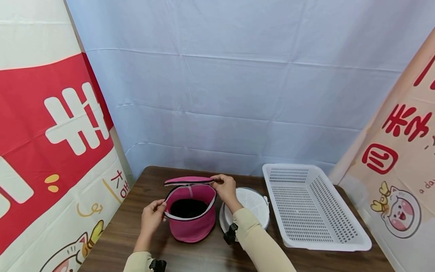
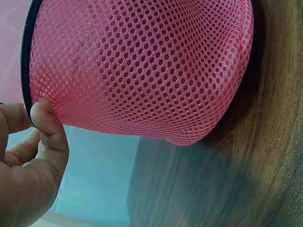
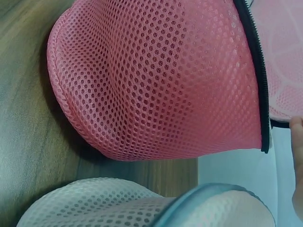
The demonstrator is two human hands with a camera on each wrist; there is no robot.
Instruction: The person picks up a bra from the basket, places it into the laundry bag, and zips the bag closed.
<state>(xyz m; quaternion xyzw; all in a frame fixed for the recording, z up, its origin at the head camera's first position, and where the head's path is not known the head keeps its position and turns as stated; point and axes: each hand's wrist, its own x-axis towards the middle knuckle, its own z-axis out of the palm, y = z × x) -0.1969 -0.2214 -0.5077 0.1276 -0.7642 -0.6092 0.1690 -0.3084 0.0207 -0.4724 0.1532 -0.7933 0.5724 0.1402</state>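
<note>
A round pink mesh laundry bag [image 1: 192, 228] with a black zipper stands upright on the table, its top unzipped and something black [image 1: 188, 208] lying inside. My left hand [image 1: 153, 217] pinches the zipper rim on the bag's left side; in the left wrist view the thumb and finger [image 2: 47, 124] grip that edge. With my right hand [image 1: 225, 189] I hold the right edge of the raised lid [image 1: 188, 180], which tilts up behind the opening. Only a small part of the right hand [image 3: 297, 156] shows in the right wrist view, at the lid's edge.
Right of the pink bag lies a white mesh laundry bag [image 1: 253, 206] with a grey-blue rim, partly under my right forearm. Farther right is a white perforated plastic basket [image 1: 306, 211]. The brown wooden table [image 1: 125, 226] meets a pale blue cloth backdrop [image 1: 217, 94].
</note>
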